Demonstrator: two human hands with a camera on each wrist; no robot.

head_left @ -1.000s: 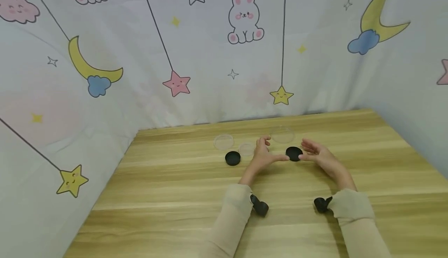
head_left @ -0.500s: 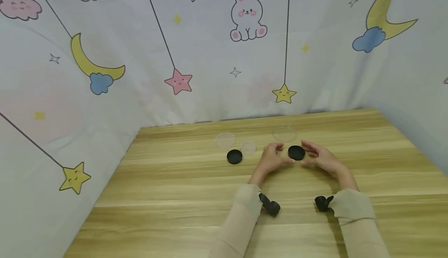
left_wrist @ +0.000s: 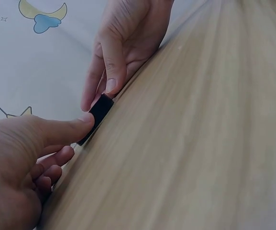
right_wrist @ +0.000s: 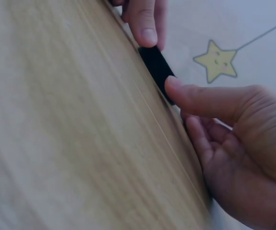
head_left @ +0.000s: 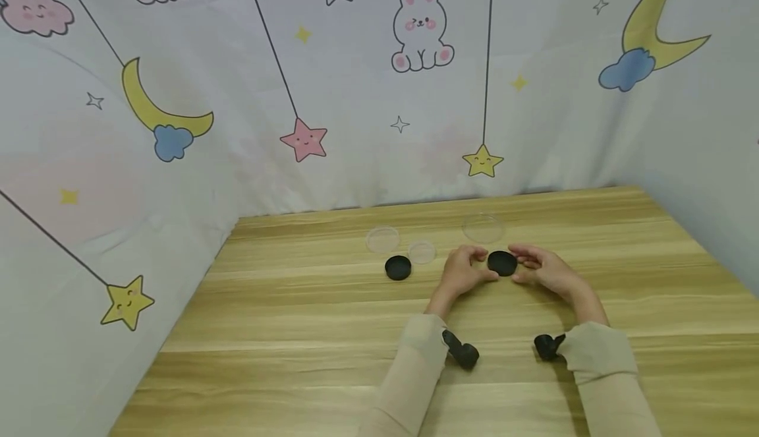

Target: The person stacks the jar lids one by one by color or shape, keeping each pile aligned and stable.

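A shallow round black dish (head_left: 502, 263) lies on the wooden table between both hands. From the left, my left hand (head_left: 465, 271) grips its side, thumb at the near rim and fingers curled toward the far side. My right hand (head_left: 548, 272) holds the opposite side in the same way. In the left wrist view the left thumb tip presses on the wall of the black dish (left_wrist: 98, 115). The right wrist view has the right thumb on the dish's wall (right_wrist: 156, 70), with the left thumb at its other end.
A second black dish (head_left: 398, 267) sits to the left. Near it are two clear round discs, a larger one (head_left: 383, 240) and a smaller one (head_left: 422, 252). Behind the hands lies a bigger clear disc (head_left: 483, 227). A printed curtain (head_left: 350, 180) borders the table's back edge.
My left hand has moved right and closed in on the black dish, its fingers coming to the rim. My right hand has drawn its fingers in closer around the other side.
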